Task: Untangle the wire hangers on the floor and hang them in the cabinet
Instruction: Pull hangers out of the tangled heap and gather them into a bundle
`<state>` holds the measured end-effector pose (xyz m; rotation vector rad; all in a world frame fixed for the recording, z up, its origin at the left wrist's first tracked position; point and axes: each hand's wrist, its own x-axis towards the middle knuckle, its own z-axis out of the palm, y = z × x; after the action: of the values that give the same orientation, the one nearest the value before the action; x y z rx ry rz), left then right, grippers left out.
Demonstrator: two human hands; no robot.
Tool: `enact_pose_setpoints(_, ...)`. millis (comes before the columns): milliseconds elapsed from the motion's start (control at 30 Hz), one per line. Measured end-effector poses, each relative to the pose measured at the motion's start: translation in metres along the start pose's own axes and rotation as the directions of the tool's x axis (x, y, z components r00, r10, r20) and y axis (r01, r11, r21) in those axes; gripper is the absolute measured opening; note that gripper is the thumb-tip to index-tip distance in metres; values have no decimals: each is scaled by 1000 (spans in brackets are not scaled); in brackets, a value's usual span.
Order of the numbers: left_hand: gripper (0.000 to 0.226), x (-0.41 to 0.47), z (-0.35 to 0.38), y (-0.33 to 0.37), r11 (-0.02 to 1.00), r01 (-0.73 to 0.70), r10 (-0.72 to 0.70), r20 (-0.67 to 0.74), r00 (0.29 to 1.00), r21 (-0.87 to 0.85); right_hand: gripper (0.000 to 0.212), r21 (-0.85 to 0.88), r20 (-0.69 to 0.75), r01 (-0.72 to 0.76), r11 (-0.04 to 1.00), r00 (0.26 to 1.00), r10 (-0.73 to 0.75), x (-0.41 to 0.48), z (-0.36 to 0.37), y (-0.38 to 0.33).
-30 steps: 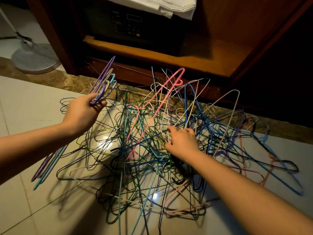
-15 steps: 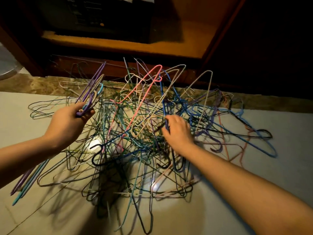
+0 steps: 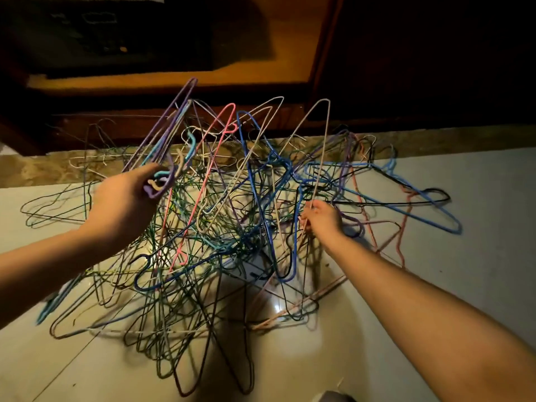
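A big tangle of coloured wire hangers [image 3: 232, 227] lies on the pale tiled floor in front of the wooden cabinet [image 3: 179, 79]. My left hand [image 3: 124, 198] grips a bundle of purple, cream and teal hangers [image 3: 165, 146] by their hooks, held up at the left of the pile. My right hand [image 3: 322, 219] pinches the wire of a pale cream hanger [image 3: 323, 140] that stands upright out of the tangle. Beside it, blue [image 3: 252, 158] and pink [image 3: 214, 158] hangers also rise from the heap.
The cabinet's lower shelf [image 3: 203, 82] holds a dark safe [image 3: 95, 33] at the back left. A brown marble threshold strip [image 3: 435, 140] runs along the cabinet base. Loose blue and black hangers [image 3: 420, 204] sprawl to the right on the tiles [image 3: 464, 256].
My right hand moved right and back, now pinching the cream hanger and pulling part of the tangle up. My left hand lifted its bundle higher. The view tilted down and left.
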<state>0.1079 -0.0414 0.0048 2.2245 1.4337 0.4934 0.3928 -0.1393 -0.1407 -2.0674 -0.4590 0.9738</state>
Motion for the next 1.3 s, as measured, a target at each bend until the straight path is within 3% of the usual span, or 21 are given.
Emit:
enact_pose_setpoints(100,33,3,4,7,998,24,-23,16,1000,-61,15,96,65,16,995,998,-22,-3,0,4)
enact_pose_setpoints(233,32,1,8,15,1000,-16,17,40,999,-11,27,-147,77,66,987,995,-55,-4,-6,25)
enact_pose_setpoints(300,32,1,11,17,998,-52,51,31,998,43,29,-172,-28,58,983,998,-64,-10,-17,33)
enact_pose_setpoints(367,28,1,14,22,991,-97,94,37,995,91,29,-309,-183,51,950,977,-112,-15,-32,42)
enact_pose_setpoints(500,32,-3,22,39,981,-147,136,91,987,130,40,-489,-416,-142,861,905,-87,-18,-75,78)
enact_pose_setpoints(667,40,-9,36,59,970,-203,182,151,972,135,40,-286,-563,-417,863,802,200,-17,-130,127)
enact_pose_setpoints(833,41,-8,49,78,969,-209,184,181,966,133,38,-342,-523,-404,849,832,185,-5,-149,117)
enact_pose_setpoints(933,40,-5,57,90,971,-213,193,166,967,113,45,-396,-475,-313,864,875,99,14,-158,96)
enact_pose_setpoints(1133,34,18,88,121,966,-243,235,104,967,83,56,-748,-196,-114,653,979,-53,52,-173,75)
enact_pose_setpoints(1300,34,29,111,150,966,-258,259,120,958,-25,58,-778,-164,-149,610,986,31,74,-189,85)
